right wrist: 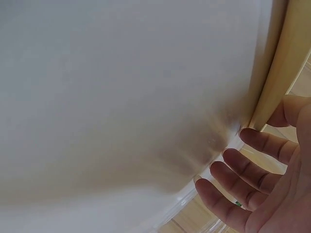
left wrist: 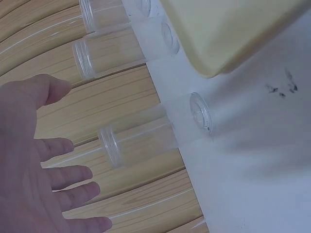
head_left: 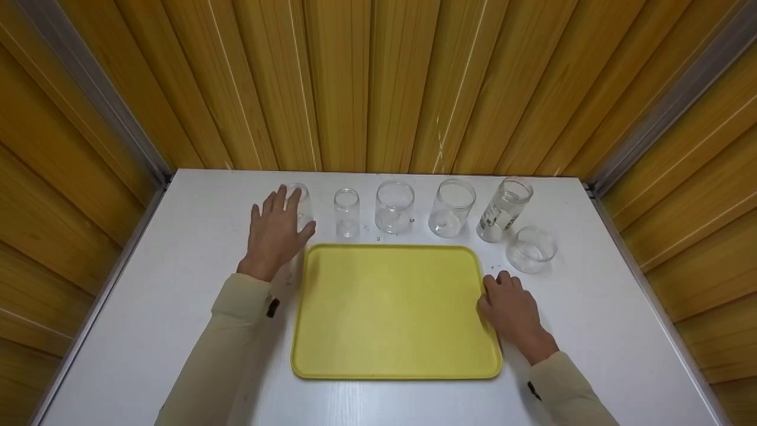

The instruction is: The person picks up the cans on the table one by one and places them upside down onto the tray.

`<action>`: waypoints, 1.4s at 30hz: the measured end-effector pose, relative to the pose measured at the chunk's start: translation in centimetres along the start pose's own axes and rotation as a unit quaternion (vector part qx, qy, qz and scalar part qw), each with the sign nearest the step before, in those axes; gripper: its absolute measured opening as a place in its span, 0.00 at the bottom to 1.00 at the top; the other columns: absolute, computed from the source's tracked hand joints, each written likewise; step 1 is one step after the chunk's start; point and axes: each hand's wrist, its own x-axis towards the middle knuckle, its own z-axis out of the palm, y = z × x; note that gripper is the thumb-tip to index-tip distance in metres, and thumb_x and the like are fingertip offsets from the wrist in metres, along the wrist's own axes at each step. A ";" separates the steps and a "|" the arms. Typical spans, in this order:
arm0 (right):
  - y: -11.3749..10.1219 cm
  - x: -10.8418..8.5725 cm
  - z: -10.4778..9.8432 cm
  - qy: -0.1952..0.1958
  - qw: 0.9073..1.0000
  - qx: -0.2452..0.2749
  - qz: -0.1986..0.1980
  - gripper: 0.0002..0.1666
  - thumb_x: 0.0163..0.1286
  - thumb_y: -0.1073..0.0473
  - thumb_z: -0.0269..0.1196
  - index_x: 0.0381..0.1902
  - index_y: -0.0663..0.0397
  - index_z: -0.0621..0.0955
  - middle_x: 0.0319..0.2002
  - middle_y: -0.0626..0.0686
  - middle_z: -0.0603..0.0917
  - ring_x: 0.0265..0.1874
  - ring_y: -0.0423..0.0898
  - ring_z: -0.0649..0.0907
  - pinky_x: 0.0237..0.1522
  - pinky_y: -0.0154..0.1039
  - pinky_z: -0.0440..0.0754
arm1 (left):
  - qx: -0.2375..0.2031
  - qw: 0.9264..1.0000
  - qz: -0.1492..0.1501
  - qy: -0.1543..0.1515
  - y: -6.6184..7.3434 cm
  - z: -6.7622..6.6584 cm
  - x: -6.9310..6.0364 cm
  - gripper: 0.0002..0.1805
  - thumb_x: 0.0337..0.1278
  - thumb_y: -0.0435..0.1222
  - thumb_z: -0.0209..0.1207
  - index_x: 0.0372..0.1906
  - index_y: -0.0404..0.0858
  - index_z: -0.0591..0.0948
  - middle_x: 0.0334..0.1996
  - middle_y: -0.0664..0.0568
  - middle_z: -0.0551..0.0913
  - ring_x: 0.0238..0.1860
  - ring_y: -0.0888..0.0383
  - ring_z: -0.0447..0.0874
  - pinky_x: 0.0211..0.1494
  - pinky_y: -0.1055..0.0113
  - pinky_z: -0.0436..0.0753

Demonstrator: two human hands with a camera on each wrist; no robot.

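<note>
My left hand [head_left: 275,234], fingers spread and straight, is beside the leftmost clear glass [head_left: 305,207] and partly covers it in the head view. In the left wrist view a gap shows between the fingers and that upright glass [left wrist: 146,136]. A yellow rectangular tray [head_left: 396,313] lies flat on the white table. At the tray's right edge my right hand [head_left: 513,307] pinches the rim, the thumb on the inner side and the index finger outside. The other fingertips [right wrist: 233,160] lie bent near the tabletop.
Behind the tray stand a narrow glass [head_left: 347,214], two wider glasses [head_left: 394,207] [head_left: 452,208], a tall printed glass [head_left: 504,210] and a low glass bowl [head_left: 531,249]. Small dark specks mark the table [head_left: 177,307]. Yellow wood-look panels [head_left: 343,83] enclose the back and sides.
</note>
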 end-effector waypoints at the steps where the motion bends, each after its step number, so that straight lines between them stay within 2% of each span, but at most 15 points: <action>1: 0.0 0.0 0.0 0.000 1.000 0.000 0.000 0.10 0.75 0.59 0.58 0.45 0.61 0.78 0.38 0.59 0.72 0.37 0.58 0.73 0.31 0.54 0.78 | 0.003 1.000 -0.001 -0.001 0.0 0.0 0.1 0.42 0.76 0.51 0.58 0.83 0.33 0.61 0.80 0.29 0.58 0.79 0.32 0.57 0.76 0.28 0.56; 8: 0.0 -0.1 -0.1 0.010 1.000 0.003 -0.005 0.10 0.74 0.59 0.59 0.44 0.62 0.78 0.37 0.59 0.72 0.35 0.58 0.73 0.29 0.54 0.77 | 0.019 1.000 0.002 -0.009 0.0 0.2 0.8 0.42 0.76 0.51 0.58 0.83 0.33 0.61 0.80 0.29 0.58 0.79 0.32 0.57 0.76 0.28 0.57; 15: 0.0 -0.3 -0.1 0.015 1.000 0.006 -0.003 0.10 0.74 0.59 0.59 0.45 0.62 0.78 0.38 0.59 0.72 0.36 0.58 0.73 0.31 0.56 0.78 | 0.016 1.000 0.009 -0.009 -0.3 0.3 1.4 0.41 0.76 0.51 0.58 0.82 0.33 0.62 0.79 0.28 0.58 0.79 0.32 0.57 0.75 0.28 0.58; 22: 0.0 -0.3 0.0 0.027 0.999 0.016 -0.007 0.08 0.75 0.60 0.59 0.44 0.61 0.79 0.38 0.58 0.72 0.36 0.58 0.73 0.31 0.57 0.78 | 0.006 1.000 -0.003 -0.024 -0.9 0.3 2.0 0.41 0.77 0.50 0.57 0.82 0.32 0.61 0.80 0.28 0.56 0.79 0.31 0.55 0.76 0.29 0.57; 32: 0.1 -0.2 0.0 0.010 1.000 0.011 0.001 0.11 0.75 0.59 0.58 0.47 0.62 0.79 0.39 0.59 0.72 0.37 0.58 0.72 0.32 0.56 0.78 | 0.030 0.999 0.003 -0.031 -1.2 0.2 3.0 0.40 0.77 0.47 0.59 0.82 0.31 0.61 0.80 0.27 0.57 0.79 0.30 0.57 0.75 0.29 0.60; 42: -0.1 -0.2 -0.1 0.004 1.000 0.010 0.003 0.14 0.75 0.59 0.58 0.51 0.63 0.79 0.41 0.60 0.73 0.38 0.59 0.73 0.35 0.58 0.79 | 0.042 0.998 0.000 -0.051 -1.5 0.0 3.8 0.40 0.78 0.46 0.59 0.82 0.30 0.59 0.80 0.26 0.56 0.79 0.30 0.56 0.75 0.30 0.61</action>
